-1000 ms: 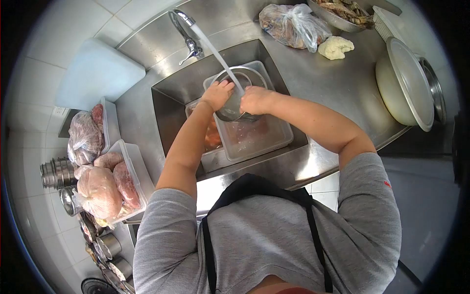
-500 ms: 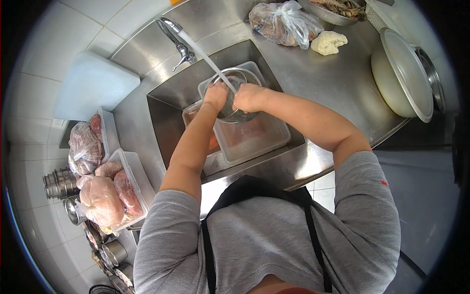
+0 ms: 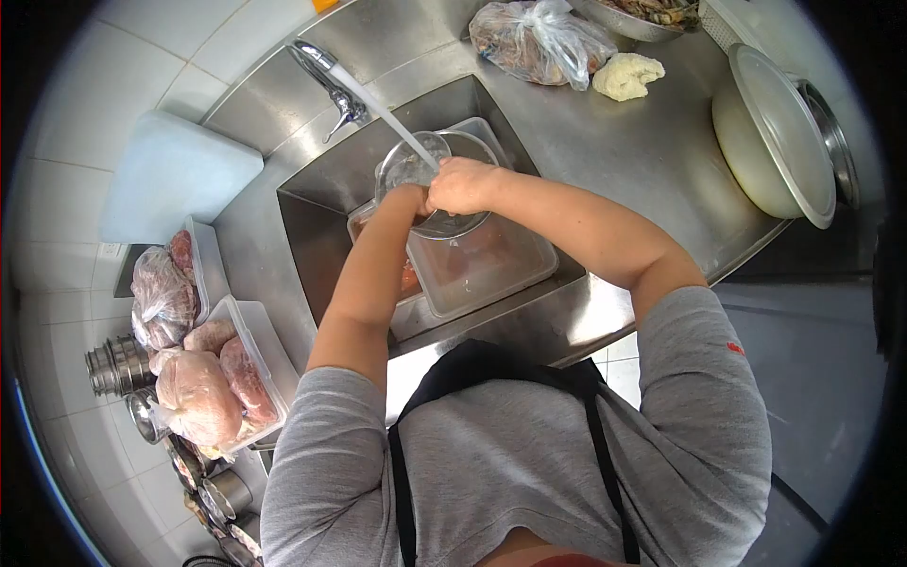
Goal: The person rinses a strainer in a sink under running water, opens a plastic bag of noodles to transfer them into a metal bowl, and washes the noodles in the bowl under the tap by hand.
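Water from the faucet (image 3: 340,102) runs into a round, shiny vessel (image 3: 406,170), tilted over a wider metal-rimmed bowl (image 3: 472,146) in the sink (image 3: 316,184). My right hand (image 3: 460,185) is closed at the vessel's edge beside the stream. Lower and to the left, my left hand (image 3: 414,202) is at the near side of the vessel, its fingers mostly hidden. Beneath the bowl lies a translucent rectangular container or lid (image 3: 487,274). Reddish-orange food (image 3: 409,278) shows left of it in another container.
Bagged meat (image 3: 196,392) fills plastic tubs at the left, near a pale blue board (image 3: 179,175). Along the counter's far side are a tied plastic bag (image 3: 539,42) and a pale lump (image 3: 628,76). Large bowls (image 3: 770,142) stand at the right.
Both hands have shifted slightly left in view. The round vessel has tilted up and to the left, and my left hand has moved down to its near side. The camera view has turned slightly.
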`<state>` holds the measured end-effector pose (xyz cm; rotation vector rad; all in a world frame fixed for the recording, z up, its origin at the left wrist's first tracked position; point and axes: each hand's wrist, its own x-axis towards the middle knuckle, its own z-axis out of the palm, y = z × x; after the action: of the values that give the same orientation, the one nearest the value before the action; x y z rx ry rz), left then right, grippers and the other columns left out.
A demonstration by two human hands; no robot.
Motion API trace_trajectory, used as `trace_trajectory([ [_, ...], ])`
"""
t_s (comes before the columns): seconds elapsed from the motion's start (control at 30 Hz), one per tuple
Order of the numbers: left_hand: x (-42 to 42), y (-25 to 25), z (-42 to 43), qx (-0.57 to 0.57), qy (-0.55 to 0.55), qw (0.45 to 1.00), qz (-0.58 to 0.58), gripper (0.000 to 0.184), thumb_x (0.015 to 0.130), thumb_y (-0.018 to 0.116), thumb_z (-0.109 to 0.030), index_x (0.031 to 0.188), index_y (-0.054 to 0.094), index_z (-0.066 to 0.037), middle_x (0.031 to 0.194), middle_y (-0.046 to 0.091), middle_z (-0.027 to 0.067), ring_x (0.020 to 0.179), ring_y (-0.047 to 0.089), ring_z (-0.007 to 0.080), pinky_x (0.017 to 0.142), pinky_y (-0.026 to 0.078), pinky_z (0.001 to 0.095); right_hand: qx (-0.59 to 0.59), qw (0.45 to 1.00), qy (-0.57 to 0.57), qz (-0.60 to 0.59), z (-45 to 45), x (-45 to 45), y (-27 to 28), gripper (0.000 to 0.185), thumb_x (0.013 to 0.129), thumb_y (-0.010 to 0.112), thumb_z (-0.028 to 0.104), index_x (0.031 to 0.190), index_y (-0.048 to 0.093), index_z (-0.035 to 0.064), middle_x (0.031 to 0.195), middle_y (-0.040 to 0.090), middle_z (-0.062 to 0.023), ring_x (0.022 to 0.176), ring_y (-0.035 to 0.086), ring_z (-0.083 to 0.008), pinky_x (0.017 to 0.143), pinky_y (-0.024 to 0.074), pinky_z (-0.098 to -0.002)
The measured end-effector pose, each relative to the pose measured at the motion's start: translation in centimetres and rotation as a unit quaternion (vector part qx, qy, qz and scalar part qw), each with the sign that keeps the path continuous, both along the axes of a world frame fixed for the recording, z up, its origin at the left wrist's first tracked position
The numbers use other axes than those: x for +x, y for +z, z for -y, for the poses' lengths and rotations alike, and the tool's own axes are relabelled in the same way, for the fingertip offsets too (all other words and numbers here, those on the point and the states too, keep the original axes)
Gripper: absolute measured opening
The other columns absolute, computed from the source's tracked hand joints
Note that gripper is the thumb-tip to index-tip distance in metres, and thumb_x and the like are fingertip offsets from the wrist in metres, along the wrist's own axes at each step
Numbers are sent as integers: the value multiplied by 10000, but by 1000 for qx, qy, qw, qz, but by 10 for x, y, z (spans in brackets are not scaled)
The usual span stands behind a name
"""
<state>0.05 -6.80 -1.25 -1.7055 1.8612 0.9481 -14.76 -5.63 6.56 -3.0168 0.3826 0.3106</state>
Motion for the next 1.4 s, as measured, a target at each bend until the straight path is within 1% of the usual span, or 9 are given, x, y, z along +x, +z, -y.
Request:
trace_trajectory([
  [0.23,-17,38,-19,-230,21,963,-141,435,747,597,-353,1117,601,-124,1201,528,172,1109,505,334,912,416,380,38,999,-14,32,1,-1,-11,256,708,628,159,962,656,178,914,657,-74,918,607,-268,808,469,-392],
  [0.37,6,5,-9,-2,31,999,-16,516,775,567,-426,1170,559,-94,1229,517,144,1128,491,289,936,388,366,78,995,-50,31,11,-4,-13,279,754,612,208,1031,625,176,852,664,-82,879,617,-270,906,401,-402],
  [0.47,31,12,6,163,120,971,-126,583,795,544,-481,1209,528,-72,1250,509,124,1142,480,255,954,368,356,147,985,-70,56,27,-5,-18,417,711,678,245,1116,597,186,945,649,-86,942,593,-289,828,457,-391],
  [0.73,62,53,-18,-13,195,888,-416,336,896,523,-273,1096,562,-5,1001,613,59,922,549,131,863,403,277,212,970,-107,47,81,5,0,394,668,712,302,982,593,95,987,608,-148,964,562,-326,796,425,-409],
  [0.9,44,34,-8,-149,351,788,-484,244,885,548,-188,1019,570,14,836,617,30,732,540,104,680,432,262,233,889,-229,321,79,17,-62,583,791,623,322,1287,405,104,1368,321,-190,1243,344,-347,979,345,-355],
  [0.97,29,42,-6,-143,385,757,-508,240,898,518,-202,992,577,11,796,603,31,699,525,108,642,422,261,108,886,-332,305,44,24,-55,602,858,521,325,1380,263,172,1436,193,-177,1290,285,-326,1051,233,-465],
  [1.1,15,45,2,-282,411,759,-419,290,908,478,-246,975,590,14,769,595,57,664,511,123,617,416,274,-40,861,-358,359,8,37,-65,531,868,471,298,1341,319,111,1411,262,-158,1300,268,-311,1059,171,-509],
  [1.17,14,39,8,-289,415,740,-444,349,910,495,-257,1069,552,48,948,613,106,869,540,144,762,411,270,-58,836,-382,391,11,42,-62,511,867,460,297,1320,348,90,1403,283,-152,1299,266,-310,1059,166,-508],
  [1.4,41,28,9,-298,457,691,-474,332,898,526,-284,925,616,35,802,621,72,710,525,142,664,420,279,249,835,-402,283,106,49,-63,459,851,460,389,1241,489,149,1258,475,-144,1159,443,-331,990,301,-463],
])
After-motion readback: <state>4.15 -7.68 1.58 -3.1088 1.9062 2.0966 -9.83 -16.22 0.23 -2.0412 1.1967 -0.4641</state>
